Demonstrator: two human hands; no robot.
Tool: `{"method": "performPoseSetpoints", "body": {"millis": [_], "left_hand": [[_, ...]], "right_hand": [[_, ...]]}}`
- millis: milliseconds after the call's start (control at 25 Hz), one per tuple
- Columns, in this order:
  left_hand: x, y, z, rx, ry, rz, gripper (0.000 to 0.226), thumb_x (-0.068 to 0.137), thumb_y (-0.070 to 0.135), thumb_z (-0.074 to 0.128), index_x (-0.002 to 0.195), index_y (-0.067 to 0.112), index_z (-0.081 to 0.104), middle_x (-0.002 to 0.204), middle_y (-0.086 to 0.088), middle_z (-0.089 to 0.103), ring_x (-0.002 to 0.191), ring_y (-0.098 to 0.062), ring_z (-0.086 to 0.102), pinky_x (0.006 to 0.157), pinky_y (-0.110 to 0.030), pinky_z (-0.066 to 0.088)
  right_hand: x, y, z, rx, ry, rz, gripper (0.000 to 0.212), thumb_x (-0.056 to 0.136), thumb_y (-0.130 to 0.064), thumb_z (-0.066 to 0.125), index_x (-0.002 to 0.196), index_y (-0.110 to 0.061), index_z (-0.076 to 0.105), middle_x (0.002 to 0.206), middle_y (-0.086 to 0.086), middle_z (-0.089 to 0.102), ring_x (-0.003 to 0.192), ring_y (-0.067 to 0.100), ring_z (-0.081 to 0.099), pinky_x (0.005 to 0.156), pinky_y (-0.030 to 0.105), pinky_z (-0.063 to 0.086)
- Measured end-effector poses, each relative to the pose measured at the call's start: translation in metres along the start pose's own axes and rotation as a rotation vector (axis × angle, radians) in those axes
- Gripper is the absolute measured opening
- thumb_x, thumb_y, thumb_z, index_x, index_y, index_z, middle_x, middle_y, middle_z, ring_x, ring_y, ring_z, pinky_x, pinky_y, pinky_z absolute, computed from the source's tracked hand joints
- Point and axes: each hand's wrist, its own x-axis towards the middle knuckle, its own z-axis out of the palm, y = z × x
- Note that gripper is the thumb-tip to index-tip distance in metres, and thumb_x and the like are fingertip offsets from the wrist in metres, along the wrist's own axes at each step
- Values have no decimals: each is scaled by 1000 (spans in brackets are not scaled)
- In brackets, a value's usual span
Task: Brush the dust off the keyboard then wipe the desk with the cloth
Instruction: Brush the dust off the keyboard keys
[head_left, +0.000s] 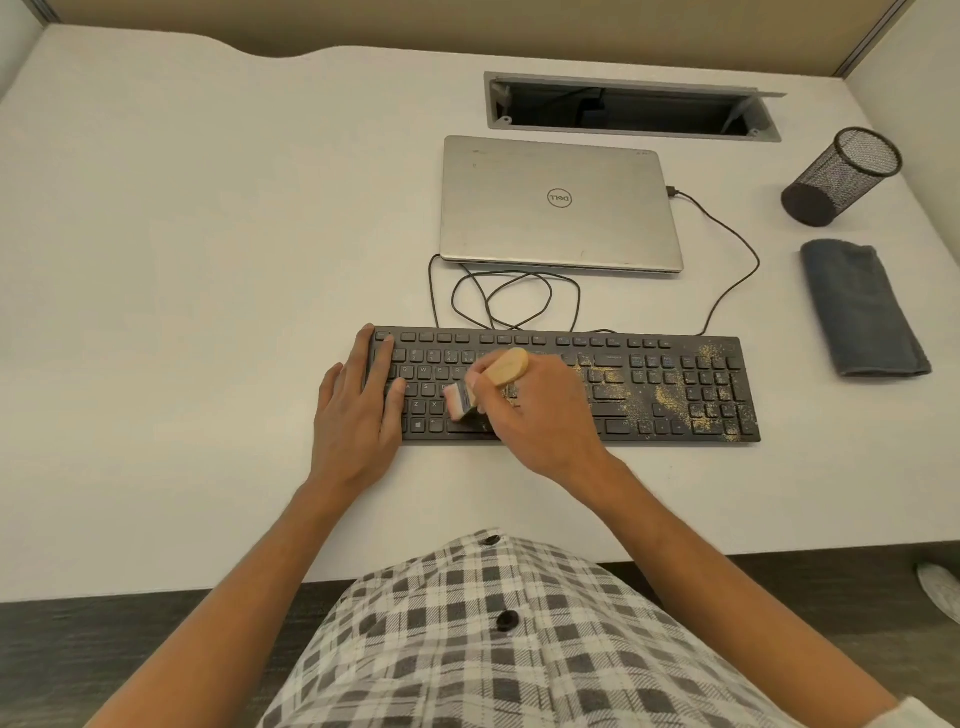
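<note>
White desk (208, 260), keyboard (675, 410) lies left-right. Left hand (358, 410) flat, fingers straight, presses left end. Right hand (540, 410) grips brush (488, 384) mid-keyboard; dust (670, 397) lies rightward, nearer right hand. Cloth (862, 306) far right.

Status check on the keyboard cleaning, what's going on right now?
Right hand grips brush, bristles on left-centre keys. Left hand flat on keyboard left end. Dust remains on right side. Cloth untouched, folded at right.

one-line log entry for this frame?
step: brushing | right hand: grips brush on keyboard | left hand: steadies it | dust: remains | cloth: untouched
</note>
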Motion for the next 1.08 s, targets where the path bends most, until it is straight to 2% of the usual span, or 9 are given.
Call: {"method": "performPoseSetpoints", "body": {"millis": [120,200,360,440,520,680,840,1000,1080], "left_hand": [[0,1,-2,-27,11,-17,58,106,36,27,156,9,34,166,-10,26,147,-26,33,119,-44,26],[0,1,-3,-55,16,-53,59,106,38,27,157,8,34,164,-10,30,149,-24,31,121,-43,25],[-1,1,-4,-76,13,-84,61,105,41,26,156,9,35,161,-9,38,147,-24,36,122,-45,23],[-3,-2,-6,-85,1,-71,65,103,47,28,156,10,34,160,-7,39,146,-24,37,122,-46,23],[-6,-8,-10,-91,-34,-28,73,100,55,33,158,11,31,161,-6,37,147,-23,35,123,-46,21],[-14,-17,-19,-38,-109,35,101,85,77,46,161,15,22,164,-4,30,150,-21,30,124,-48,19],[-18,-18,-18,7,-98,68,116,75,87,50,160,12,23,162,-7,33,150,-24,30,124,-48,20],[-18,-17,-18,22,-114,38,119,74,90,48,160,13,21,163,-7,32,151,-24,29,125,-48,18],[-18,-17,-18,20,-115,36,119,74,90,48,160,13,21,164,-6,32,151,-24,28,125,-47,17]], "right_hand": [[5,-5,4,-52,-99,2,24,95,-31,52,79,-27,69,56,-9,62,46,10,51,57,29,46],[9,-5,2,-119,-183,-16,24,94,-31,53,79,-27,71,50,-14,52,49,9,49,57,26,42],[13,-3,-1,-104,-93,-42,30,95,-29,49,75,-24,71,57,-13,62,46,7,48,57,18,32],[13,-2,-2,-116,-187,-20,29,95,-29,51,74,-22,70,53,-15,59,47,6,50,55,15,31],[13,-1,-2,-156,-235,-37,30,94,-33,50,74,-21,69,55,-10,61,51,9,53,57,21,37],[13,-2,1,-100,-108,-57,29,94,-30,50,75,-24,70,53,-9,59,45,11,50,54,21,38],[20,-3,-1,-212,-272,-9,36,87,-41,45,75,-19,70,61,-3,66,57,14,60,61,30,48],[44,-3,-7,-135,-6,11,30,95,-37,48,86,-22,73,62,-6,67,53,10,59,61,27,46],[58,-1,-6,-114,26,33,26,95,-39,50,90,-25,72,66,-6,70,63,12,64,73,32,50]]}}
